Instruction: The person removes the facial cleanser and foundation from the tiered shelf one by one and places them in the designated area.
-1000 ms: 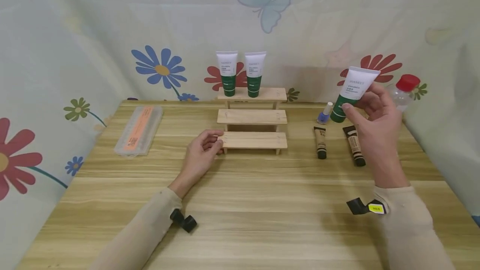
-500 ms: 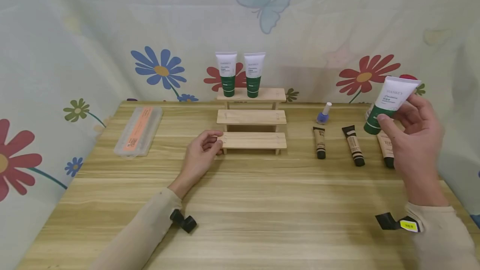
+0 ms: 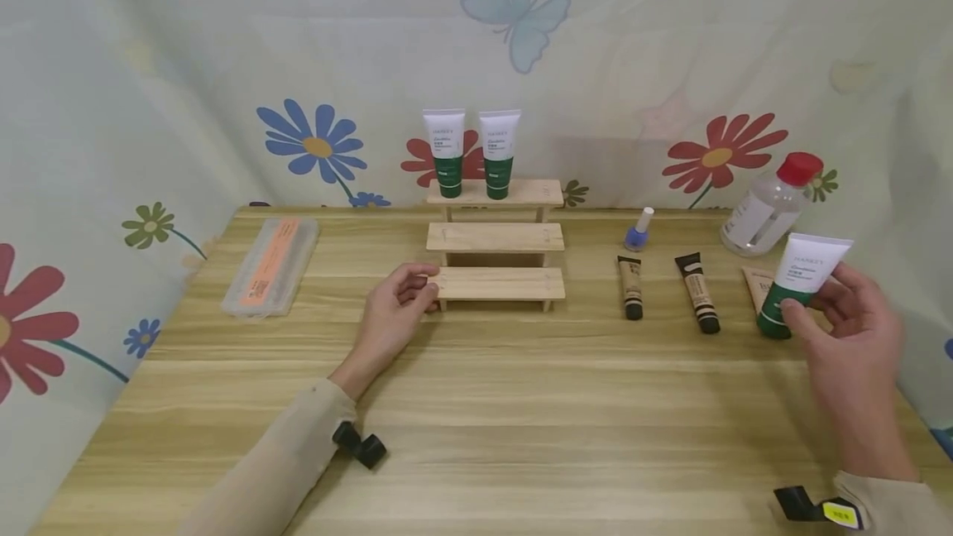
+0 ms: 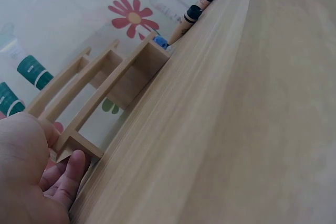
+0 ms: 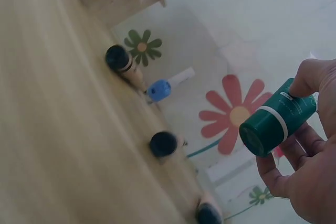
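My right hand [image 3: 856,346] holds a white and green squeeze tube [image 3: 806,281] between thumb and fingers, tilted with its green cap down. In the head view the tube overlaps a beige tube [image 3: 756,284] lying behind it. My left hand [image 3: 395,313] grips the left end of the lowest step of a three-step wooden display stand [image 3: 500,283]. The left wrist view shows the fingers [image 4: 73,174] curled at that step's end. Two matching white and green tubes, one left [image 3: 445,154] and one right [image 3: 498,154], stand upright on the top step.
Right of the stand are a blue nail polish bottle [image 3: 636,234], a small tan tube [image 3: 630,288] and a black-and-tan tube [image 3: 698,292]. A clear bottle with a red cap [image 3: 770,209] stands at the back right. A clear plastic case [image 3: 272,267] lies at the left.
My right hand has carried the white and green tube to the right and down towards the table. My left hand stays at the stand.
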The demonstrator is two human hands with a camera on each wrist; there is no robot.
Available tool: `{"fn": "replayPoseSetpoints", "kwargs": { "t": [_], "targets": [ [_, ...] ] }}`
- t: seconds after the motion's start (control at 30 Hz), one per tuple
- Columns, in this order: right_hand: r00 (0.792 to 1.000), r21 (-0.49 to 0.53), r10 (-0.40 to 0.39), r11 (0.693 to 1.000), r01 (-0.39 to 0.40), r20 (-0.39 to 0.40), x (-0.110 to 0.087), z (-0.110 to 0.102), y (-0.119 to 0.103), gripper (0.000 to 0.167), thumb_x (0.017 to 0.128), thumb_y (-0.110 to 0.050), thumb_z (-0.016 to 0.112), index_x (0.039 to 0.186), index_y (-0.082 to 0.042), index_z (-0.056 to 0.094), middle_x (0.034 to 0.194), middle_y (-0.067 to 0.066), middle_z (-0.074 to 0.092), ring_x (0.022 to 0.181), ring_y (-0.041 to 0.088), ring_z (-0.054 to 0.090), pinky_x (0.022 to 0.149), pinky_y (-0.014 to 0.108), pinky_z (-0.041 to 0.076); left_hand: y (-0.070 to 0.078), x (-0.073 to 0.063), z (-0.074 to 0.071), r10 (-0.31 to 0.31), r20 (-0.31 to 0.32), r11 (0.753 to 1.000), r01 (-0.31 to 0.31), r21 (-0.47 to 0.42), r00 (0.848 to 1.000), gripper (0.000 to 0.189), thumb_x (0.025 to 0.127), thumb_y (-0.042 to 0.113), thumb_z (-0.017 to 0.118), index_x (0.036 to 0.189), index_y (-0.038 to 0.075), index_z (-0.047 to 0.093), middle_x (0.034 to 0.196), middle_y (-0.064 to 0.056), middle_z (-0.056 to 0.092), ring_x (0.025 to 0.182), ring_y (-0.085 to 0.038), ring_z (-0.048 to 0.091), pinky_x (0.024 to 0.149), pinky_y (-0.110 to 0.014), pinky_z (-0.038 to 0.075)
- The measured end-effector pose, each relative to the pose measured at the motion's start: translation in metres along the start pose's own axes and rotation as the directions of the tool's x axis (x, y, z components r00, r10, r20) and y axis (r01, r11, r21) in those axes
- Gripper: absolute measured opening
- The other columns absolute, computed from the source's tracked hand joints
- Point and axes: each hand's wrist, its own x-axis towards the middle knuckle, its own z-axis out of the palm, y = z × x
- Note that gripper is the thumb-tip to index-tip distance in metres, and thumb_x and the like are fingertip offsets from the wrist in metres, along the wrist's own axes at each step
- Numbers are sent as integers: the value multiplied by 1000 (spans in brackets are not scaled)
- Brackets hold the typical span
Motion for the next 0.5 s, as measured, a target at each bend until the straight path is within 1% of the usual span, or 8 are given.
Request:
{"fn": "replayPoseSetpoints", "kwargs": {
  "t": [0.07,0.17,0.23,0.3,0.37,0.43,0.5],
  "targets": [
    [1000,-26,13,1000,-13,-2,-5,-4,7,65,98,13,72,156,-15,62,127,-8,68,110,10,64,92,3,53,0,-1,0,-5,0,1000,5,-3,1000,21,112,19,71,132,16,75,114,-12,75,97,-27,77,83,-31,69],
    [1000,12,11,1000,-11,-5,-12,-11,18,64,95,18,72,152,-10,65,121,-7,70,105,9,65,89,3,53,-1,-1,1,-7,1,1000,7,-7,1000,22,112,19,71,133,15,75,115,-13,75,97,-26,77,83,-31,69],
    [1000,63,18,998,-18,-1,-16,-16,24,63,93,20,71,149,-8,67,118,-6,72,102,8,67,86,3,55,0,0,1,-5,-3,1000,5,-10,1000,22,112,18,71,133,14,75,115,-13,75,98,-26,77,83,-30,69],
    [1000,72,26,997,-27,18,-20,-23,29,62,95,20,70,150,-8,67,119,-7,72,103,7,67,84,3,55,0,0,1,-1,-4,1000,1,-13,1000,23,112,18,71,134,14,75,116,-13,75,98,-27,77,83,-30,69],
    [998,31,49,998,-49,30,-23,-29,34,63,97,18,70,153,-11,65,120,-11,72,104,4,66,83,3,55,2,0,1,2,-4,1000,-2,-15,1000,23,112,18,71,134,13,75,116,-14,75,98,-27,77,84,-31,69],
    [997,-77,75,994,-72,37,-27,-35,38,64,101,13,70,158,-15,61,121,-18,68,106,1,64,84,1,52,2,0,0,-3,-4,1000,3,-19,1000,22,112,18,71,133,14,75,115,-13,75,98,-27,77,84,-31,69],
    [994,-190,101,977,-94,31,-32,-40,41,65,104,8,69,162,-19,57,122,-24,64,107,-2,61,86,-1,49,3,0,0,-8,-3,1000,8,-17,1000,22,112,18,71,133,15,75,115,-13,75,98,-27,77,84,-31,69]
  ]
}}
